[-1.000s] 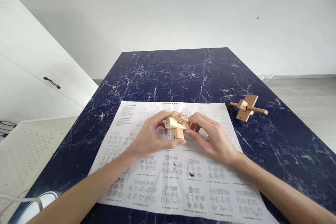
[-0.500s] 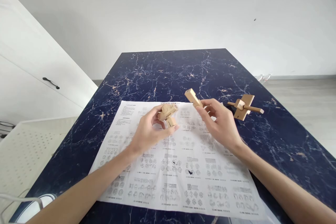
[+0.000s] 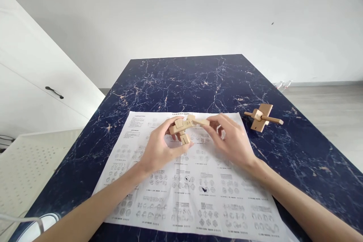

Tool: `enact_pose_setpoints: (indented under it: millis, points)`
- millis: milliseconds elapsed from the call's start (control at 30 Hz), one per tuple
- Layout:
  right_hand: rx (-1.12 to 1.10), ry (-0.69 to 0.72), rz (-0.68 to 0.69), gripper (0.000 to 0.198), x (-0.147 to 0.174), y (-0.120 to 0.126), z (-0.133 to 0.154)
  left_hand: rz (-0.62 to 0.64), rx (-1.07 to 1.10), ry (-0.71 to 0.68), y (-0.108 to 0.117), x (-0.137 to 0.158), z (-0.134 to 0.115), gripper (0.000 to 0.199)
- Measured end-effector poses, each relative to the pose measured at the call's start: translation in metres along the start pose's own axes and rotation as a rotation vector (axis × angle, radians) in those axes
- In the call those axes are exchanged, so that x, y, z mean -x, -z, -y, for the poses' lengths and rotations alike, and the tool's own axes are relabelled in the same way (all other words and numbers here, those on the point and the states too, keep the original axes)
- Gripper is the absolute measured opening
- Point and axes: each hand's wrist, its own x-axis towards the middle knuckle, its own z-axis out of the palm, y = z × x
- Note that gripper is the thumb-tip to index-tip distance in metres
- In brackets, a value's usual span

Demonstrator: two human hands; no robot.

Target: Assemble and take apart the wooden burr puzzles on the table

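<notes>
Wooden puzzle pieces (image 3: 179,127), fitted together in a cluster, sit in the grip of my left hand (image 3: 159,143), its fingers behind them and the thumb below. My right hand (image 3: 227,136) pinches one end of a single wooden puzzle bar (image 3: 202,121). The bar's other end meets the right side of the cluster; I cannot tell how deep it goes in. Beneath both hands lies a printed instruction sheet (image 3: 181,193) with rows of small diagrams.
On the right of the dark blue marbled table (image 3: 181,83) rests another wooden assembly (image 3: 262,117) with a crossing rod. A white cabinet (image 3: 34,68) and a cream perforated surface (image 3: 31,159) are at the left. A round white object (image 3: 38,228) is at lower left.
My right hand has brought the wooden bar left and turned it, so it now touches the cluster. The left hand keeps its hold, nearly in place.
</notes>
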Motion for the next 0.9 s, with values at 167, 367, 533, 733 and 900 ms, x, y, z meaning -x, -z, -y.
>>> enact_pose_setpoints:
  millis: [167,367,533,733,900]
  points:
    - [-0.336,-0.113,-0.099,0.016,-0.002,0.007,0.009,0.060,0.152,0.061,0.003,-0.001,0.000,0.057]
    - [-0.316,0.067,0.071,0.012,0.003,0.003,0.015,0.149,0.201,0.024,0.004,0.001,0.000,0.062]
    - [-0.199,0.171,0.091,0.013,0.006,0.001,0.013,0.168,0.224,-0.021,0.003,0.001,0.000,0.061]
    - [-0.094,0.276,0.141,0.013,0.009,-0.001,0.012,0.221,0.224,-0.073,0.004,0.000,0.000,0.066]
    - [-0.103,0.255,0.192,0.017,0.010,-0.003,0.011,0.214,0.185,-0.119,0.003,-0.001,-0.001,0.063]
